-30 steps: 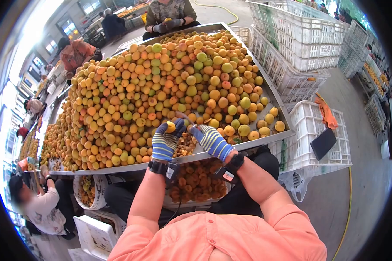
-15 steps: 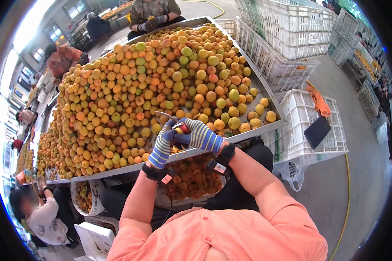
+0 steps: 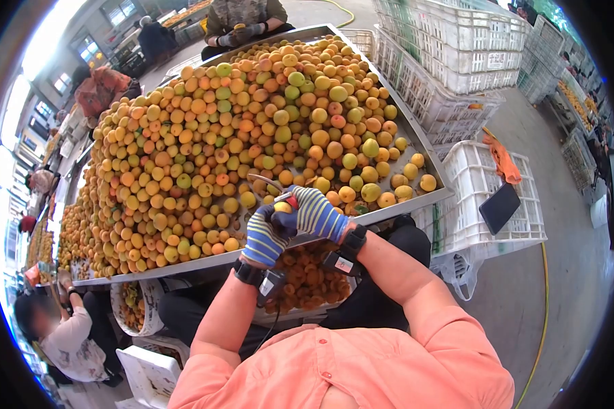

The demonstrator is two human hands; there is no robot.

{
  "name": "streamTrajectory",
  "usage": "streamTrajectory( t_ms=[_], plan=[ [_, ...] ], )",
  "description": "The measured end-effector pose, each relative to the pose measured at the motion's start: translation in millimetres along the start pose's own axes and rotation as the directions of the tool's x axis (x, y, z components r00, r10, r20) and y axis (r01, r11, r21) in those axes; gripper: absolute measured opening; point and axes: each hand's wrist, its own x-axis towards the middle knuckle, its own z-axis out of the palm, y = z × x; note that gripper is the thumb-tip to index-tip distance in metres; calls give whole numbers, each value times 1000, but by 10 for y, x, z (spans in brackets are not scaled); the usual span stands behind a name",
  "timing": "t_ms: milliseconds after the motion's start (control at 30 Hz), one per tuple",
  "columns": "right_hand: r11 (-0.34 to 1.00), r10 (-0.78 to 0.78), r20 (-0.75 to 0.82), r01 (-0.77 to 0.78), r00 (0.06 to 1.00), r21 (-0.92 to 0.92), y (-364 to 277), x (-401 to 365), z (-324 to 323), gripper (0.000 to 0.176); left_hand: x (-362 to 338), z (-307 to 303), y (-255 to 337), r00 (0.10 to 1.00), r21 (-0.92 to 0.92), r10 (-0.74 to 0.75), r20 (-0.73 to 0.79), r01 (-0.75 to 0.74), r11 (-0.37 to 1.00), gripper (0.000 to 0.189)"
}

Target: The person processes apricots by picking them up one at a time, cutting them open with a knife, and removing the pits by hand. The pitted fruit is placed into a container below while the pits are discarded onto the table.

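Both my hands wear blue-and-white striped gloves and meet above the near edge of a metal-rimmed table (image 3: 416,199) heaped with apricots (image 3: 184,163). My left hand (image 3: 265,235) is closed around a yellow apricot (image 3: 282,206), whose top shows between the fingers. Against it, my right hand (image 3: 318,213) grips a curved knife (image 3: 266,181); its blade points up and left, and a bit of red handle shows at the fingers. Fingers hide where the blade meets the fruit. Under the hands, below the table rim, a container holds halved apricots (image 3: 314,281).
White plastic crates (image 3: 450,51) are stacked at the right. A dark tablet or phone (image 3: 499,208) and an orange cloth (image 3: 503,162) lie on a nearer crate. A white bucket (image 3: 153,300) stands at lower left. Co-workers sit across the table and at lower left.
My left hand has turned and closed more fully round the apricot, its wrist shifting slightly right and down. More of the yellow fruit shows now. My right hand keeps the knife almost in place.
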Motion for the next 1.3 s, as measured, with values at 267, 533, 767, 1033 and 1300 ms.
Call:
streamTrajectory(
  t_ms=[267, 533, 767, 1033, 1300],
  plan=[
    [952, -17, 113, 51, 993, -301, -247, -89, -15, 45, -216, 37, 30, 982, 225, -167, -89, 183, 957, 33],
    [988, -84, -140, 101, 986, 119, 55, 23, -28, 41, 93, -168, 31, 980, -376, 139, -143, -183, 908, 29],
    [994, -74, -19, 72, 997, -87, 9, -46, 38, 36, 186, -73, -38, 962, -205, 159, -224, -206, 957, 36],
    [727, 228, -245, 2, 942, 687, 5, 131, -122, 25, 142, 169, -178, 902, 387, 388, -191, -294, 874, 57],
    [558, 304, -368, 149, 879, 816, -112, 224, -221, 33, 365, 143, -435, 874, 585, 448, -190, -265, 767, 69]
  ],
)
